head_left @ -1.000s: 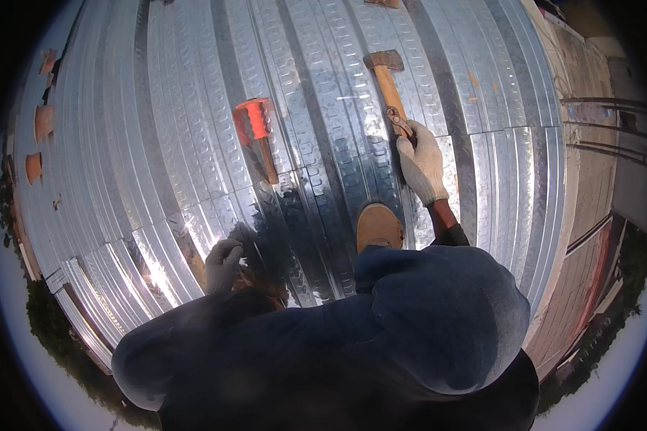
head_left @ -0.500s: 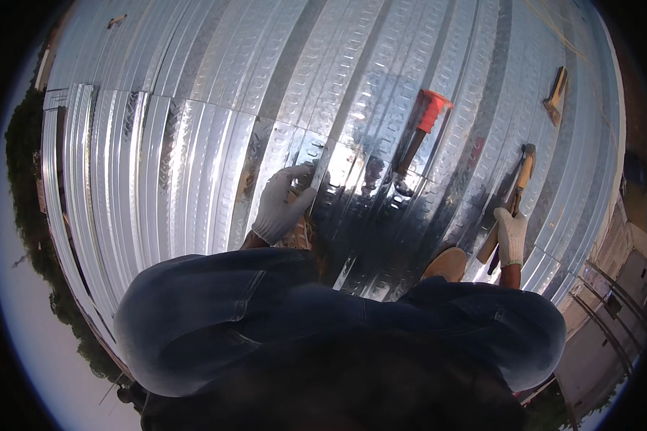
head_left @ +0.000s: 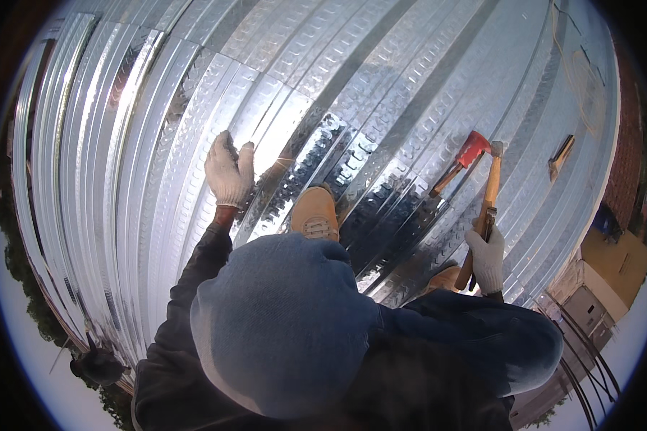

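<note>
White knit gloves cover both my hands. My left hand (head_left: 230, 170) is over the shiny ribbed metal decking (head_left: 144, 93), its thumb and fingers apart with nothing between them. At the right, my right hand (head_left: 487, 257) is closed around a long wooden-handled tool (head_left: 491, 188) that slants up and away. A dark metal part shows just above the fist; whether this is one tool or two together, I cannot tell. Beyond it, a chisel with a red guarded grip (head_left: 471, 149) lies on the decking. My tan shoes (head_left: 315, 212) stand between my hands.
A short tool with a yellowish handle (head_left: 561, 156) lies farther right on the decking. Thin wire (head_left: 576, 79) curls near the far right edge. Overlapping sheets form a raised seam (head_left: 244, 66). Beyond the right edge stands a building (head_left: 589, 302).
My left hand has moved left, away from beside my left shoe, which now shows more fully. My view has shifted. The right hand keeps its grip on the wooden-handled tool.
</note>
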`<state>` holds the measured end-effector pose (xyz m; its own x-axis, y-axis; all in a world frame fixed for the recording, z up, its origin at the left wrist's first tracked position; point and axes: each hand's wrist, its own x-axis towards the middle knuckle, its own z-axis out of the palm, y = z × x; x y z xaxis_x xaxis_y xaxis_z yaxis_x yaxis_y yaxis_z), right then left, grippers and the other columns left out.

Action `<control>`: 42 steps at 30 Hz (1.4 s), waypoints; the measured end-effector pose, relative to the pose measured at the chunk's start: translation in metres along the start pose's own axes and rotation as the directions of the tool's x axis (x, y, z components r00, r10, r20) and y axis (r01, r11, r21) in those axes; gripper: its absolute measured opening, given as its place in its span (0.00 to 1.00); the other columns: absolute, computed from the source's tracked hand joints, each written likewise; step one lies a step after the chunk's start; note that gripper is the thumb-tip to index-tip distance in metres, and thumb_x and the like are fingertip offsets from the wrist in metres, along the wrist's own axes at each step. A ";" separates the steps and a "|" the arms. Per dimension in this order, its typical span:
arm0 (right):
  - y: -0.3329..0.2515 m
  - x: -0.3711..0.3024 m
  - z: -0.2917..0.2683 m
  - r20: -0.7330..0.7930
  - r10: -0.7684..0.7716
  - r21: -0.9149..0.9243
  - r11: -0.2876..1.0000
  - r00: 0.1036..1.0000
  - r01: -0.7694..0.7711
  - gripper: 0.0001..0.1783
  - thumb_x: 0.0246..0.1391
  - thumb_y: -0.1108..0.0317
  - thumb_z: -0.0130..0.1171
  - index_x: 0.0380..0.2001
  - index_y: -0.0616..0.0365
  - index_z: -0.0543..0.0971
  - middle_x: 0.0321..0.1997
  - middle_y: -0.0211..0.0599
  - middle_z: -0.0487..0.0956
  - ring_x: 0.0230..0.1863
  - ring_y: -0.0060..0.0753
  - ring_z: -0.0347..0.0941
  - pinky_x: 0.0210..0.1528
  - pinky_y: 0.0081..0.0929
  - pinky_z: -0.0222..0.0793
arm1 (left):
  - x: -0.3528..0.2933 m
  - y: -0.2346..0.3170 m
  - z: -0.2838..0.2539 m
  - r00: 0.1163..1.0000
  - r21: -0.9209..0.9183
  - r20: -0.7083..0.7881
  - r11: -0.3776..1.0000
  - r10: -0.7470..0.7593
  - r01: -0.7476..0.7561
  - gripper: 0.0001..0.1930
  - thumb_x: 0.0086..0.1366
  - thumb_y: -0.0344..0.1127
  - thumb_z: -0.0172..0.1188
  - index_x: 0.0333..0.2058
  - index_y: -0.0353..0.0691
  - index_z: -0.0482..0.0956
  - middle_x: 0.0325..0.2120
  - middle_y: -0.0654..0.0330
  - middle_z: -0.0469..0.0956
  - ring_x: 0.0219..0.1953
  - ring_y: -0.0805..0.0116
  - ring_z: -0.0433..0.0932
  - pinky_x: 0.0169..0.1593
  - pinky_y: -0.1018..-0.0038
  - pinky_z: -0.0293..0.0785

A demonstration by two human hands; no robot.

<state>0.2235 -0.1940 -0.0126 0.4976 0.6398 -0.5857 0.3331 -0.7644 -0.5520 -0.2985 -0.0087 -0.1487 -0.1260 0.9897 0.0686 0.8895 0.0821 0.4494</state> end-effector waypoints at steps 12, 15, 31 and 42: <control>-0.140 -0.033 0.051 -0.138 -0.112 0.089 0.988 0.984 0.125 0.20 0.64 0.61 0.69 0.51 0.64 0.83 0.39 0.28 0.80 0.38 0.22 0.75 0.41 0.28 0.71 | 0.007 -0.009 -0.002 0.996 0.043 0.082 0.999 -0.030 0.027 0.36 0.68 0.53 0.71 0.65 0.34 0.76 0.58 0.42 0.82 0.59 0.38 0.80 0.65 0.47 0.73; -0.187 -0.011 0.072 -0.086 -0.216 0.212 0.950 0.972 0.230 0.22 0.66 0.57 0.70 0.52 0.64 0.83 0.39 0.26 0.80 0.38 0.20 0.74 0.41 0.27 0.71 | 0.012 0.005 -0.015 0.982 -0.027 0.159 0.994 -0.101 0.107 0.35 0.67 0.54 0.71 0.63 0.33 0.76 0.59 0.41 0.81 0.61 0.38 0.79 0.66 0.46 0.72; -0.312 0.162 0.235 -0.044 -0.502 -0.136 0.860 0.864 0.492 0.33 0.53 0.47 0.73 0.46 0.70 0.86 0.43 0.57 0.89 0.47 0.54 0.88 0.56 0.45 0.79 | 0.015 -0.001 -0.030 0.983 -0.025 0.180 0.999 -0.027 0.032 0.37 0.68 0.54 0.71 0.67 0.36 0.74 0.61 0.42 0.80 0.63 0.41 0.78 0.66 0.48 0.72; -0.299 0.222 0.259 -0.024 -0.675 -0.042 0.738 0.737 0.674 0.24 0.70 0.54 0.64 0.51 0.68 0.82 0.43 0.57 0.86 0.47 0.61 0.84 0.52 0.54 0.75 | 0.023 0.006 -0.030 0.942 0.100 0.283 0.983 -0.179 0.157 0.40 0.68 0.60 0.68 0.67 0.34 0.72 0.59 0.41 0.79 0.61 0.39 0.78 0.65 0.48 0.73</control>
<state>0.0273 0.1972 -0.1311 0.1614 0.9859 -0.0449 0.6150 -0.1361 -0.7767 -0.3088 0.0106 -0.1179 -0.1539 0.9510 -0.2680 0.8980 0.2478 0.3635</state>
